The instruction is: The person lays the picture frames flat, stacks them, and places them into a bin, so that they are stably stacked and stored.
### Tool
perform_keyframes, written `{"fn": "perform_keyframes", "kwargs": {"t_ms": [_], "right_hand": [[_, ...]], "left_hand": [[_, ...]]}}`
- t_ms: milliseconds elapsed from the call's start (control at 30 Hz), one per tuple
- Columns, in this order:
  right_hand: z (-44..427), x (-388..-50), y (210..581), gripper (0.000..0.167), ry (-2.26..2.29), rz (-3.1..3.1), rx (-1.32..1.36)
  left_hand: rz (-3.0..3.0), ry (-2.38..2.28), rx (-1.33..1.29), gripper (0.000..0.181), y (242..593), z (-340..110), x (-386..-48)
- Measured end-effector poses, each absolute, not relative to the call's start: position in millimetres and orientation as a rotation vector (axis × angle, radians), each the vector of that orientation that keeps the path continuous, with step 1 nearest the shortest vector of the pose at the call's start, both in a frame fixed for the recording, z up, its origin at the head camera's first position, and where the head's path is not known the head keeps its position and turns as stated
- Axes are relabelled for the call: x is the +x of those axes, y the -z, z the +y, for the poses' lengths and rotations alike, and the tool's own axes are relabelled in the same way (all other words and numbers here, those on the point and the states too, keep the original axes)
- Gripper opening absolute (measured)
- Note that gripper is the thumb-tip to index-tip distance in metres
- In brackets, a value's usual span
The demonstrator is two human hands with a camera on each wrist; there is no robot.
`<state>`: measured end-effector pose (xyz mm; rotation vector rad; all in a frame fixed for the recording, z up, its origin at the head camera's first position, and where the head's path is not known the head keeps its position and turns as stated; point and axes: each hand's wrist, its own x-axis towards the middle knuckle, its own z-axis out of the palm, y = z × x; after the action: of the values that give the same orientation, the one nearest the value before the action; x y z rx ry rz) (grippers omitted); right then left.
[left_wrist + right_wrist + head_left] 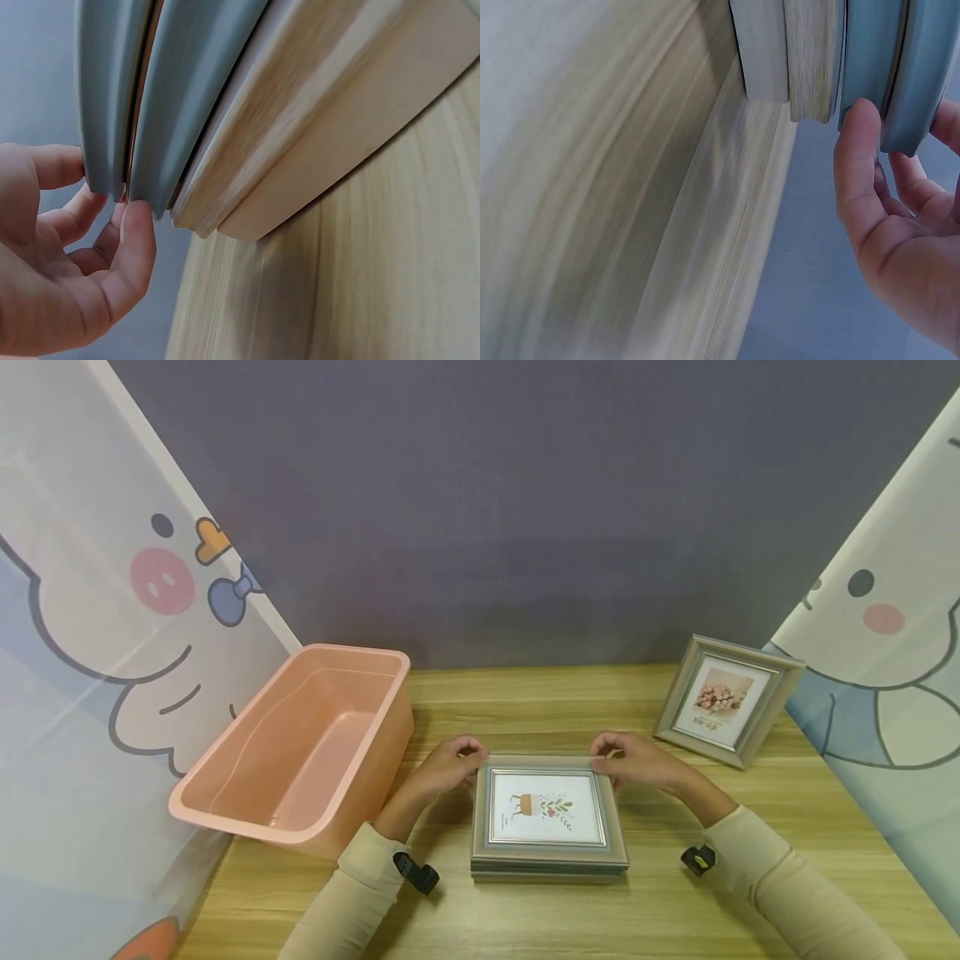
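Observation:
A stack of picture frames [547,853] lies flat on the table, its top one showing a plant print. At the far left corner, my left hand [452,766] pinches the edge of the top frame. My right hand [633,762] pinches its far right corner. Seen from the left wrist, the left hand [82,262] has curled fingers at the ends of two grey-blue frames [187,90], beside a wood-coloured frame [277,97]. In the right wrist view, the right hand [900,225] has a fingertip against the grey-blue frames [874,60]. Other fingertips are partly hidden.
An empty pink bin [337,793] stands on the table left of the stack. Another picture frame [678,697] with a flower print stands tilted at the back right. A dark panel [525,527] rises behind the wooden table [525,706], with cartoon-printed sheets at both sides.

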<state>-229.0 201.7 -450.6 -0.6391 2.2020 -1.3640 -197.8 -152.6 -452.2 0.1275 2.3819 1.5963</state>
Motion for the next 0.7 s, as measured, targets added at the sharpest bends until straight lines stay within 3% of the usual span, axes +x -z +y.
{"fn": "perform_keyframes", "kwargs": {"t_ms": [700], "right_hand": [[200.7,-230.1,445.5,0.028,1.314,2.255,-0.656]], "left_hand": [[2.517,-1.478,0.249,0.020,431.3,-148.7,-207.4]]}}
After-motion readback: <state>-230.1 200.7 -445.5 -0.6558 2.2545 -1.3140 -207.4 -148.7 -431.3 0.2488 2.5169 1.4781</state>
